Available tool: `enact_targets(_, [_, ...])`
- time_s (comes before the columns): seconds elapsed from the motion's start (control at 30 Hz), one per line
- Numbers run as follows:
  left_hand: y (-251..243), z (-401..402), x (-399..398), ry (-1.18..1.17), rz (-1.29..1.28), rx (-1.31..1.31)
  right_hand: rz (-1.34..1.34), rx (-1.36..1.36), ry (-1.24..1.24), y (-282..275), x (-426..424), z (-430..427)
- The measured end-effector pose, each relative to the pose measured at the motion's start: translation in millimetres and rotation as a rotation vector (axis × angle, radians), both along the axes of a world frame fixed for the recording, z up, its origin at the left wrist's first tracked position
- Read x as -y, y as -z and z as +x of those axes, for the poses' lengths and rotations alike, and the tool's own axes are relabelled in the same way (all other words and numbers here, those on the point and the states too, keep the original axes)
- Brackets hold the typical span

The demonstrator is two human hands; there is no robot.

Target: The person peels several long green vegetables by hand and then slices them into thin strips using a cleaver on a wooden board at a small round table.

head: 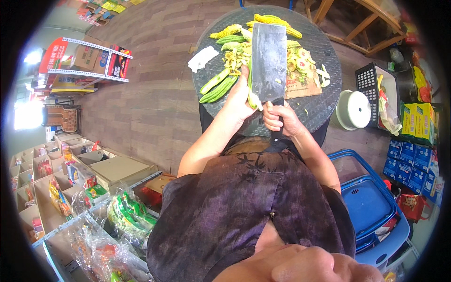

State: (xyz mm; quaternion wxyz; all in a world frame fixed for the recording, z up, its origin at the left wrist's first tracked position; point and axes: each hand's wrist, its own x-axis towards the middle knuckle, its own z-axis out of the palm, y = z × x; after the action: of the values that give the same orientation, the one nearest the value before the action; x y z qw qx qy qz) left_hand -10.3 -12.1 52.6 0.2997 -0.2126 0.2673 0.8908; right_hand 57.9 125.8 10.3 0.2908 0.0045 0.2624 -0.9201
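Observation:
My right hand (pixel 282 118) grips the black handle of a wide cleaver (pixel 269 60), whose blade points away from me above the round dark table (pixel 324 109). My left hand (pixel 241 95) holds a green bitter melon piece (pixel 254 98) along the blade's left side; the blade hides part of it. Whole green bitter melons (pixel 220 90) lie left of that hand, and yellow ones (pixel 275 20) lie at the table's far side. Scooped-out pith and seeds (pixel 232 60) are heaped beyond my left hand. More cut scraps (pixel 301 65) cover a piece of cardboard (pixel 306 90) right of the blade.
A crumpled white tissue (pixel 203 59) lies at the table's left edge. Right of the table are a white round stool (pixel 356 110), a black and white crate (pixel 387 84) and a blue chair (pixel 366 204). Shelf bins (pixel 53 197) with packets stand at left, a wooden frame (pixel 356 28) at upper right.

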Motion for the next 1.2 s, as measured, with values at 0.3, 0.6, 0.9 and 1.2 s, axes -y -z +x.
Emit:
enact_targets(0.3, [28, 0, -1, -0.048, -0.089, -0.091, -0.017, 0.047, 0.049, 10, 6, 2])
enact_targets(0.6, [20, 1, -19, -0.187, -0.180, -0.276, -0.240, 0.168, 0.045, 22, 5, 3])
enact_targets(0.9, [63, -5, -29, -0.160, -0.061, -0.193, -0.160, 0.134, 0.218, 30, 3, 7])
enact_targets(1.2, [76, 31, -40, -0.136, 0.046, -0.331, 0.686, -0.102, 0.779, 5, -12, 33])
